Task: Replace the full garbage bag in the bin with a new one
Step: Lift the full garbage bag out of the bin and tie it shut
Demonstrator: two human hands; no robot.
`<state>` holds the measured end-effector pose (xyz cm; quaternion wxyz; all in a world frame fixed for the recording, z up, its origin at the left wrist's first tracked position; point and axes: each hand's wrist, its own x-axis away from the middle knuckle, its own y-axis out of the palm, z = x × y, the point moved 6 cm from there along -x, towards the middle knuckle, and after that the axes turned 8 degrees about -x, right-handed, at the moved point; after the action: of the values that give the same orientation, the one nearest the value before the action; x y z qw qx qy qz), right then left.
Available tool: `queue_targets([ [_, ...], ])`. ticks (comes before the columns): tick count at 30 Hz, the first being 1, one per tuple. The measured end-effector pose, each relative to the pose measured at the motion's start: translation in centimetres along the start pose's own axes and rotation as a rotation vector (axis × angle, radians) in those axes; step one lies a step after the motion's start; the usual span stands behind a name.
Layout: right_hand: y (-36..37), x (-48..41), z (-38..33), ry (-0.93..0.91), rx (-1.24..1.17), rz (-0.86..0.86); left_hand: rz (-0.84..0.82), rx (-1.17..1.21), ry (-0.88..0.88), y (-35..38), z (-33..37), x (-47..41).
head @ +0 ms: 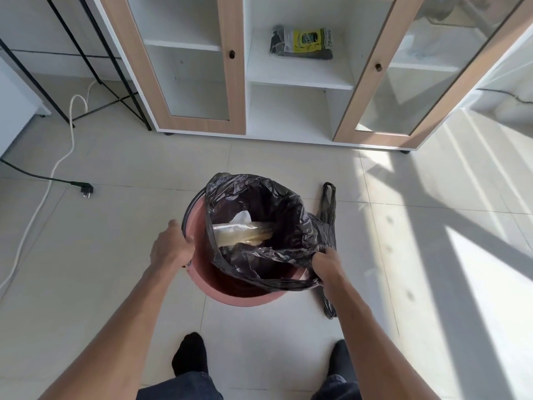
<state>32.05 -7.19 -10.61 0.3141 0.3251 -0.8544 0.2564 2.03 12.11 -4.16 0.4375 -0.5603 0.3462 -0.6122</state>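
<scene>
Bag [259, 197] sits half-raised in the bin [236, 298]; right hand [326, 264] grips its near-right edge, left hand [170, 249] clamps the bin's left rim. Best lift straight up, keeping the rim pinned down

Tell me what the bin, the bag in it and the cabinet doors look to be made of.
Bin: moulded plastic by the look, dull pink, smooth, with a dark rim band.
Bag: thin black plastic film, glossy, finely crinkled.
Cabinet doors: wood-grain frames, perhaps laminate rather than solid wood, around clear panes, glass or acrylic, that reflect.
</scene>
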Motion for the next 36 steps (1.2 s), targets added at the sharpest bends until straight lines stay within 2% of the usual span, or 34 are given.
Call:
queue_targets([
  [3,-0.6,1.6,-3.0,-0.098,0.127,0.075,-0.054,-0.037,0.015,0.5,-0.3,-0.5],
  [4,-0.8,2.0,-3.8,-0.135,0.150,0.087,-0.122,-0.053,-0.007,0.6,-0.4,-0.2],
  [5,-0.7,2.4,-4.4,-0.166,0.145,0.087,-0.232,-0.044,-0.035,1.1,-0.8,0.2],
  [7,-0.6,2.3,-5.2,-0.215,0.096,0.062,-0.629,0.058,-0.134,2.8,-1.8,2.8],
  [9,-0.5,1.8,-5.4,-0.219,0.073,0.058,-0.969,0.042,-0.128,4.1,-3.0,6.1],
  [11,-0.5,1.6,-5.5,-0.202,0.101,0.048,-1.100,-0.040,-0.111,4.7,-4.6,7.6],
  [13,-0.5,1.5,-5.4,-0.199,0.143,0.047,-1.047,0.013,-0.155,4.4,-5.5,7.3],
  [16,-0.8,1.4,-5.3,-0.214,0.222,0.071,-0.768,0.237,-0.220,3.1,-5.3,4.6],
  [18,-1.0,1.3,-5.2,-0.215,0.270,0.092,-0.644,0.412,-0.218,1.9,-4.5,3.4],
  [21,-1.0,1.2,-5.0,-0.227,0.341,0.100,-0.594,0.706,-0.243,1.5,-3.9,2.5],
  [24,-0.9,1.1,-5.1,-0.241,0.377,0.123,-0.501,0.942,-0.368,2.4,-4.6,1.9],
  [28,-0.4,0.6,-5.8,-0.291,0.332,0.141,-0.329,0.957,-0.448,3.2,-5.3,1.4],
  [31,0.5,0.3,-7.3,-0.354,0.309,0.146,-0.189,0.958,-0.410,2.8,-4.8,0.6],
  [36,1.0,-0.8,-8.9,-0.385,0.295,0.165,-0.088,1.001,-0.390,2.5,-3.7,-0.1],
])
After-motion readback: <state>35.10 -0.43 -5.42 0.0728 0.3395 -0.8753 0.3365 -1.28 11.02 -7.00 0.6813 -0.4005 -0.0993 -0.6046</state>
